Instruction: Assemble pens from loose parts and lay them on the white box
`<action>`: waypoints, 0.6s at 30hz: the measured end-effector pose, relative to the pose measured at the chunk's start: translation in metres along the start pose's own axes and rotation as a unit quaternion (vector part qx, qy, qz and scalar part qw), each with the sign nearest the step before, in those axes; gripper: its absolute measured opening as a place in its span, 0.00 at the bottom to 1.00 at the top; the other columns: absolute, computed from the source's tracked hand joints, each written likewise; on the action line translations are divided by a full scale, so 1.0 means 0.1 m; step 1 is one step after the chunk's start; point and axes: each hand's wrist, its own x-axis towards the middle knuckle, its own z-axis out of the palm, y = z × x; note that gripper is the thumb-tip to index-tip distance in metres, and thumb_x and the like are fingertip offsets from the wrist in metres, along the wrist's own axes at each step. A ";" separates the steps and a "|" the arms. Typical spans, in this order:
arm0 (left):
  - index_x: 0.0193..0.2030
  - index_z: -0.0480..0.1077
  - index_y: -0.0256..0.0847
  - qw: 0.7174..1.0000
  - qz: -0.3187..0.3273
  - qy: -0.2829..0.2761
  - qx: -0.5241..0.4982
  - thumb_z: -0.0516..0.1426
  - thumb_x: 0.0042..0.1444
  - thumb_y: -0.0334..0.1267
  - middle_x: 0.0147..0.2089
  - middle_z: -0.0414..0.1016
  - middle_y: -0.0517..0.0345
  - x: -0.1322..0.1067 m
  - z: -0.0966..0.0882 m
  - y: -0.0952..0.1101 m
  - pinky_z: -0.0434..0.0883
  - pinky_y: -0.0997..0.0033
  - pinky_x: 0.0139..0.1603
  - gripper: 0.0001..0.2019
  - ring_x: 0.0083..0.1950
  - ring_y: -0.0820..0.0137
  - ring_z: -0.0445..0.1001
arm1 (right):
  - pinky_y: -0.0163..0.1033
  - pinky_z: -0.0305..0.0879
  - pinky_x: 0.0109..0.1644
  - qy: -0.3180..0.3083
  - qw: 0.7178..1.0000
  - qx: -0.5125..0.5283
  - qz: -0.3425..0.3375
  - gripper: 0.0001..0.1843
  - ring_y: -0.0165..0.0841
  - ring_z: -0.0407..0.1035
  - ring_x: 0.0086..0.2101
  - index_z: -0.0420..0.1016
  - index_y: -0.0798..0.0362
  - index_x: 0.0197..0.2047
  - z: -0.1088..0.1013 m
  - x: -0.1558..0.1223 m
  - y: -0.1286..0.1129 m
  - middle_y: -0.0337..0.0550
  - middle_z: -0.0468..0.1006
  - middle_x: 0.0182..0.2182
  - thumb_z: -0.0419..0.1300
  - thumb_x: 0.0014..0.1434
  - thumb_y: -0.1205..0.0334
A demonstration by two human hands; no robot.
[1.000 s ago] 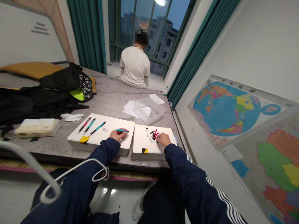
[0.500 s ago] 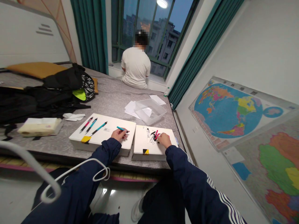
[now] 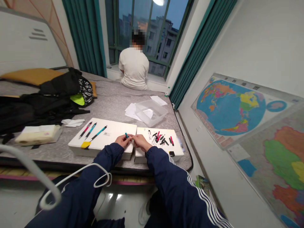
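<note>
My left hand (image 3: pixel 121 140) is closed on a teal pen barrel (image 3: pixel 126 135), above the right end of the left white box (image 3: pixel 117 128). Against it, my right hand (image 3: pixel 142 142) meets the barrel's end with its fingers pinched; whatever they hold is too small to make out. Three pens lie side by side on the left box: a red pen (image 3: pixel 85 130), a blue pen (image 3: pixel 90 131) and a teal pen (image 3: pixel 98 133). Loose pen parts (image 3: pixel 158 136) in black, red, white and clear are scattered over the right white box (image 3: pixel 177 150).
Behind the boxes are a clear plastic bin (image 3: pixel 154 117) and paper sheets (image 3: pixel 132 111). A tissue pack (image 3: pixel 39 134) and black bags (image 3: pixel 57 90) lie left. Someone in a white shirt (image 3: pixel 134 68) sits by the window. A white cable (image 3: pixel 104 172) crosses my left sleeve.
My right hand has left the loose parts on the right box and moved left to meet my left hand at the teal barrel. The view has shifted slightly.
</note>
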 end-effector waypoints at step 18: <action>0.34 0.81 0.38 0.998 0.004 -0.027 0.058 0.67 0.39 0.51 0.34 0.82 0.50 0.00 -0.01 0.07 0.75 0.67 0.32 0.20 0.33 0.63 0.77 | 0.27 0.38 0.16 -0.027 0.974 0.222 0.040 0.11 0.19 0.44 0.14 0.64 0.54 0.28 0.04 -0.01 0.23 0.25 0.55 0.14 0.62 0.54 0.58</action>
